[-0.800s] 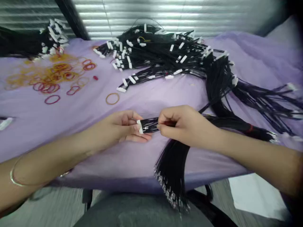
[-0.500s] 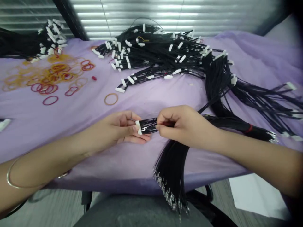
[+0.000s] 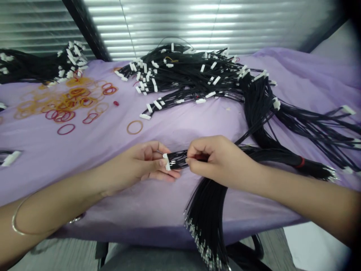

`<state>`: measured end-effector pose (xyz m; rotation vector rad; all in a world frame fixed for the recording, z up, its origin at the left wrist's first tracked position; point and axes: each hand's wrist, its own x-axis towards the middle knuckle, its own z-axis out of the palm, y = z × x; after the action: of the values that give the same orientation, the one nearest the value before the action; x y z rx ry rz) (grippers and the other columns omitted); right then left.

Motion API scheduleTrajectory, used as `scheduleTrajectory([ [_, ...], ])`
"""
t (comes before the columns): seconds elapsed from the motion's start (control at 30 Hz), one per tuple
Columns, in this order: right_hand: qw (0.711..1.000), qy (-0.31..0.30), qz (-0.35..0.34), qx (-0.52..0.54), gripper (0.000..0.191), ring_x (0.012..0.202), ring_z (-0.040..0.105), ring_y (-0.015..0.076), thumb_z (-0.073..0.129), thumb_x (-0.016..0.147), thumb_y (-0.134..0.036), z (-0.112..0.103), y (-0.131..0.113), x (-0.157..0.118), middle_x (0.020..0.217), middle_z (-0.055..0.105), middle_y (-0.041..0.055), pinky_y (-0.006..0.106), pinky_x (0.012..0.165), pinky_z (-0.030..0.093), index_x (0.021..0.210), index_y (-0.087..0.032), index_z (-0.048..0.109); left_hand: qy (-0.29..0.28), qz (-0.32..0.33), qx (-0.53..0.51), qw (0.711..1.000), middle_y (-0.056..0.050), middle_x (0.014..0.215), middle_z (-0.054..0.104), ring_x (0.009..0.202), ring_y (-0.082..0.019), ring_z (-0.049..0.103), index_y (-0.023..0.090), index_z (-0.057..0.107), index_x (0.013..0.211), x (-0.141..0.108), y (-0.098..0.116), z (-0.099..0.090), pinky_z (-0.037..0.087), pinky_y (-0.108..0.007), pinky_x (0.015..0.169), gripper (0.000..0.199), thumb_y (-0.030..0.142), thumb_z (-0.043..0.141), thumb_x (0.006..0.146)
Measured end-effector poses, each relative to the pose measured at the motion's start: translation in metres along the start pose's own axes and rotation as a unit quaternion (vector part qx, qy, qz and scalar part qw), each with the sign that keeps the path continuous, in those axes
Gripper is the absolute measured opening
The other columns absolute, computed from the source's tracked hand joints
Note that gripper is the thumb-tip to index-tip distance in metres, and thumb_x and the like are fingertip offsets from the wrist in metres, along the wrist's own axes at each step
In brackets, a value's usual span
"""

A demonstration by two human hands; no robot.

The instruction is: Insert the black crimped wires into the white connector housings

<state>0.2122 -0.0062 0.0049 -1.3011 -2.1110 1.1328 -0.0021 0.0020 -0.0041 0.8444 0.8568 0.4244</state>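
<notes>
Between thumb and fingers, my left hand [image 3: 152, 162] grips a white connector housing [image 3: 167, 162] with several black wires running out of it to the right. My right hand [image 3: 210, 156] is closed in a pinch close by, its thumb and forefinger on thin black wires [image 3: 179, 158]. Small metal terminals [image 3: 172, 163] show just right of the housing. Below my right hand, a bundle of black wires with bare metal terminals [image 3: 207, 218] hangs over the table edge. Another wire bundle [image 3: 282, 156], tied with a red band [image 3: 301, 162], extends to the right beneath my right wrist.
A purple cloth [image 3: 113, 146] covers the table. Black wire harnesses with white connectors [image 3: 194, 73] are heaped at the back, with more harnesses [image 3: 31, 66] at the far left. Yellow and red rubber bands [image 3: 76, 98] lie at left. A chair [image 3: 135, 259] stands at the front edge.
The whole view has shifted, so the scene sits slightly lower in the picture. Both hands keep their hold, with hardly any movement relative to the connector and wires.
</notes>
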Motion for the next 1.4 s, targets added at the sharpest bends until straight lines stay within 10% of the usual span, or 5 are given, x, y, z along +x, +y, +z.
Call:
scheduleTrajectory([
  [1.4,0.999,-0.034,0.007,0.007,0.009,0.052,0.04,0.0058,0.054,0.073,-0.015,-0.003,-0.002,0.001,0.056,0.049,-0.0053,0.02,0.048,0.031,0.064,-0.015,0.055,-0.059,0.048,-0.013,0.997,-0.009,0.088,0.074,0.086,-0.019,0.071,0.013,0.053,0.093,0.006,-0.012,-0.011,0.058,-0.032,0.079,0.017,0.016,0.068,0.083],
])
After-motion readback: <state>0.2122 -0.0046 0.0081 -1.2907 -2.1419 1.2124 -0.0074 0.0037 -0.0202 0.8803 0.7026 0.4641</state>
